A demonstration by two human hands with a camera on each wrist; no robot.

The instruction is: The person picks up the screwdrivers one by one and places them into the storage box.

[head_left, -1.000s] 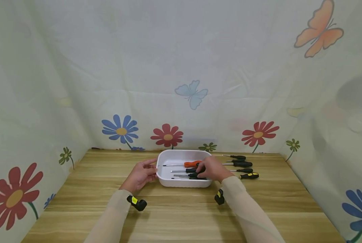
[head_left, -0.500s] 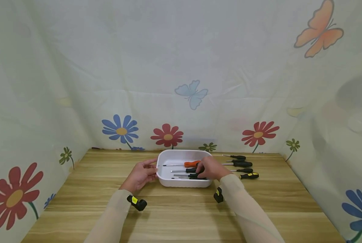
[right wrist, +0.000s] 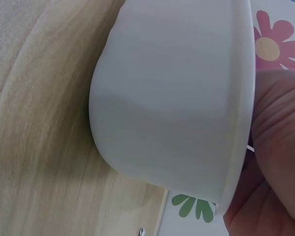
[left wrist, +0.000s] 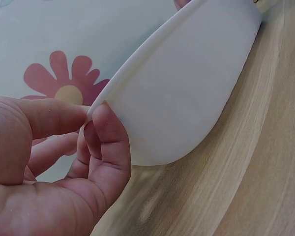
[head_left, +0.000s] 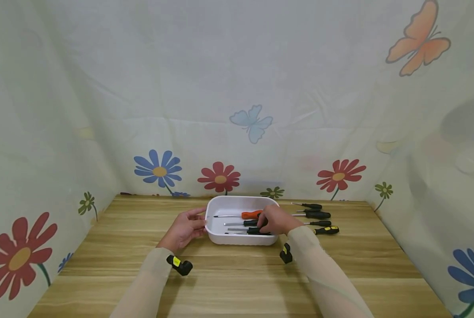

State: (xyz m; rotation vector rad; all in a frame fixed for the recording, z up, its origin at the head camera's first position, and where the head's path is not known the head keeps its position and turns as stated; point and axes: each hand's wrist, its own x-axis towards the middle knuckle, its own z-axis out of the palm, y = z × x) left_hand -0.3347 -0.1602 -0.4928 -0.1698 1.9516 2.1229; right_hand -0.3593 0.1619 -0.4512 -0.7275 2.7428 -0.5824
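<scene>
A pale sheet [head_left: 181, 75] filled the top and both sides of the head picture. It had a big red flower [head_left: 19, 259] at the lower left and an orange butterfly [head_left: 419, 39] at the upper right. Below it, a wooden table [head_left: 229, 282] filled the bottom middle. Two cream sleeves came up from the bottom edge, the left sleeve [head_left: 141, 282] and the right sleeve [head_left: 326, 274].

The white tray [head_left: 241, 240] sat on the table, just below the middle of the picture. The left hand [head_left: 183, 229] was at the tray's left end. Its fingers and thumb pinched the rim, with one on the inside and one on the outside.

The right hand [head_left: 278, 220] reached over the tray's right end, with its fingers bent down among the dark handles. I could not tell if they held one, because the tips were hidden.

In the tray lay an orange screwdriver [head_left: 252, 215], with black-handled screwdrivers [head_left: 251, 223] below it, their metal ends pointing left. To the right of the tray, more black screwdrivers [head_left: 318, 215] lay on the table, and a yellow-and-black screwdriver [head_left: 327, 230] was lowest. A small black gadget [head_left: 180, 265] with a yellow label was at each wrist.
</scene>
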